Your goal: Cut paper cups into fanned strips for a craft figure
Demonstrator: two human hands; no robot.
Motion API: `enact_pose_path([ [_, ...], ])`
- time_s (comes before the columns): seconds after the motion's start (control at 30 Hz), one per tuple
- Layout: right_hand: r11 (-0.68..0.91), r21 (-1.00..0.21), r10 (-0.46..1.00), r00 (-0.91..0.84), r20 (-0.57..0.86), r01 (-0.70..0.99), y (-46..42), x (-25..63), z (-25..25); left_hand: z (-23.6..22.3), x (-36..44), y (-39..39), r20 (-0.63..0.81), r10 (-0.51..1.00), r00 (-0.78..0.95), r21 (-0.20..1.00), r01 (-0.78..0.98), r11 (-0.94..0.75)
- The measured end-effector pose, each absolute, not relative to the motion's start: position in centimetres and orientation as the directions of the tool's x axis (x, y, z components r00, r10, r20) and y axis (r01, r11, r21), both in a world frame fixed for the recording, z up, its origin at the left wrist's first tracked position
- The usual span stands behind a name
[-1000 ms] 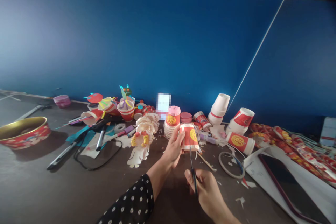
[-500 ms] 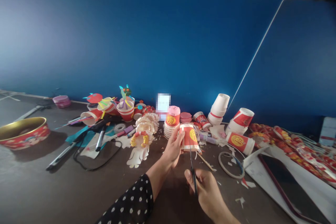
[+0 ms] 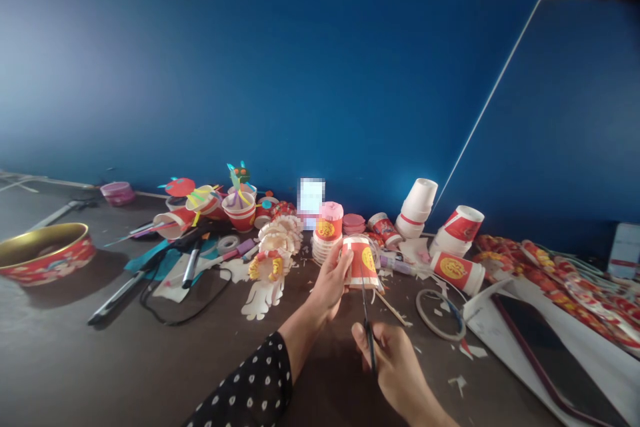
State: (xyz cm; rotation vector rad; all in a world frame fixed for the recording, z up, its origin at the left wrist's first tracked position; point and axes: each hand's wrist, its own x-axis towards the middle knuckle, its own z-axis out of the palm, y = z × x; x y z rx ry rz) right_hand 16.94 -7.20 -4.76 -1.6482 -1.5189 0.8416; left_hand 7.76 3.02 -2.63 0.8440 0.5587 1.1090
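My left hand is closed around a red paper cup with a yellow emblem, held just above the dark table. My right hand grips a pair of scissors whose blades point up into the lower edge of that cup. A stack of white cups topped by a pink-capped red cup stands just behind my left hand. Paper scraps lie around both hands.
Decorated craft cups and markers lie to the left, with a gold and red tin at far left. Loose red-and-white cups, a tape ring and patterned paper sit to the right. A blue board backs the table.
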Motion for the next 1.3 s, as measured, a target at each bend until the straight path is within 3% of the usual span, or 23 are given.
enact_pose_path([
  [1.3,-0.1,-0.879,0.985,0.172,-0.021,0.466,-7.0,16.85,-4.9,-2.79,8.23,2.72,0.078,0.922,0.379,0.807,-0.567,0.164],
])
